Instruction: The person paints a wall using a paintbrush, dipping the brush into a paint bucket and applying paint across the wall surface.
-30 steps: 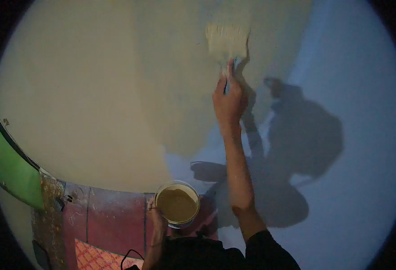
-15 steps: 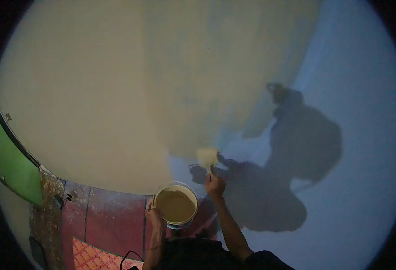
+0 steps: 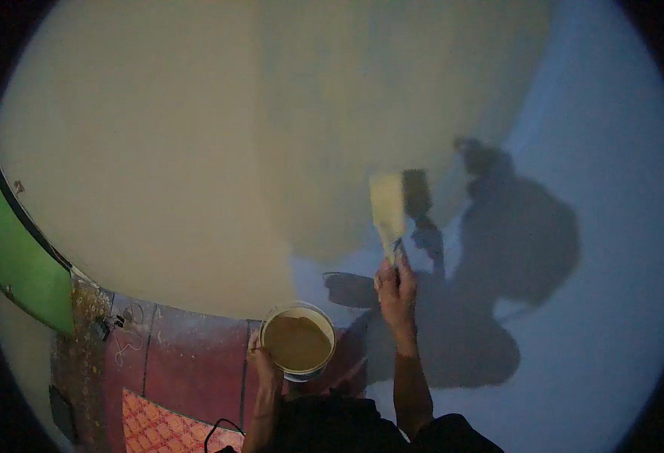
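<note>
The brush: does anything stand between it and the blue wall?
Nothing visible stands between the brush, in the right hand, and the blue wall; only shadows fall there. The bucket, in the left hand, is at lower left.

The right hand point(image 3: 397, 298) was raised in front of the body, its fingers point(image 3: 406, 273) closed in a grip and pointing up and away. Below it the wrist ran nearly straight into the bare right forearm point(image 3: 411, 385), which led back to a short dark sleeve point(image 3: 452, 434) at the lower edge. The left hand point(image 3: 265, 366) was lower and nearer the dark-clothed torso point(image 3: 328, 423), its fingers curled in a hold and partly out of sight. The bare left forearm point(image 3: 262, 411) rose steeply from the bottom edge. The two hands were well apart.
</note>
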{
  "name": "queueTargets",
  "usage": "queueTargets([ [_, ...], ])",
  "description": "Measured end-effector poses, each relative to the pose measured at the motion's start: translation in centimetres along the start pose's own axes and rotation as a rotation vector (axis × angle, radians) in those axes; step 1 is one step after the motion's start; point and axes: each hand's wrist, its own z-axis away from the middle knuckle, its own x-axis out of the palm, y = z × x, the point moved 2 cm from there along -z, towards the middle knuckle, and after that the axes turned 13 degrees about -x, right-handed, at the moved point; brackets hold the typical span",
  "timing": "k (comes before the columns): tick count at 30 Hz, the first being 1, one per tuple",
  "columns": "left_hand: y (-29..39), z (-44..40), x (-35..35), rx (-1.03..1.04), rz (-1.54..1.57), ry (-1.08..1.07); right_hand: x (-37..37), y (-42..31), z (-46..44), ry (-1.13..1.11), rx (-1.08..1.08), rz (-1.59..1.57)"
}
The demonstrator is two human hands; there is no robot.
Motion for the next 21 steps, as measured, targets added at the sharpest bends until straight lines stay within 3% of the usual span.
queueTargets([
  [3, -1.2, -1.8, -1.8, -0.002, -0.015, 0.083, 0.1, -0.5, -3.8, 0.107, -0.011, -0.202],
  [5, -0.2, -1.3, -0.6, -0.036, 0.029, 0.029, 1.1, 1.9, -5.6, 0.272, -0.068, -0.528],
  [9, 0.9, -0.1, 1.1, 0.011, 0.008, 0.090, 3.8, 4.1, -7.3, 0.368, 0.044, -0.511],
  [11, 2.4, 1.0, 3.0, 0.025, -0.042, 0.105, 4.8, 3.0, -7.5, 0.305, -0.051, 0.030],
  [15, -0.1, 0.1, -0.1, -0.004, 0.035, 0.111, 5.3, 5.6, -3.4, 0.166, -0.008, 0.117],
  [17, -0.1, 0.0, -0.1, 0.006, -0.020, 0.222, 5.5, 7.6, -1.2, 0.049, 0.020, 0.243],
  [21, 0.0, 0.0, 0.5, 0.035, 0.024, 0.166, 3.9, 9.8, 1.0, -0.113, -0.001, 0.354],
])
